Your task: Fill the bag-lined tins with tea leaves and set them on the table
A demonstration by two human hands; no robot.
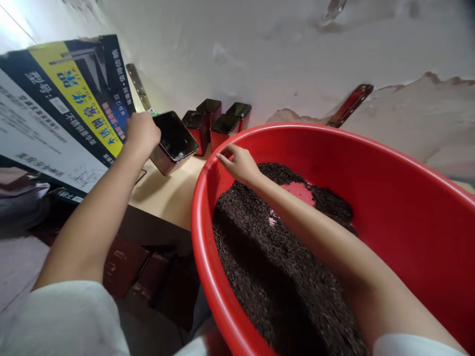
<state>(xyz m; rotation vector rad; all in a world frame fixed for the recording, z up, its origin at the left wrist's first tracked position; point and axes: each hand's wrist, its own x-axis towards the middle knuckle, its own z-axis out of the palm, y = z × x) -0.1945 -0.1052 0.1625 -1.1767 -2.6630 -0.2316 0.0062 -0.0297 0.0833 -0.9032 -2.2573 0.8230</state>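
Observation:
My left hand (143, 132) is closed on the near-left edge of an open square tin (174, 138). The tin is tilted toward me over the wooden tabletop, and its dark inside shows; the fingertips are partly hidden. My right hand (240, 163) is at the left inner rim of a big red tub (374, 153). Its thumb and forefinger are bent with a gap between them, and nothing shows in it. Dark, loose, dried leaf-like material, resembling tea (256, 247), covers much of the tub's bottom. Behind the held tin stand several similar red-sided tins (224, 127).
A large printed cardboard box (70, 109) leans at the left. Perforated metal strips, one dark reddish (351, 105), rest near the peeling white wall (260, 54). The pale wooden tabletop (178, 202) ends in a front edge, with dark red boxes (124, 264) below it.

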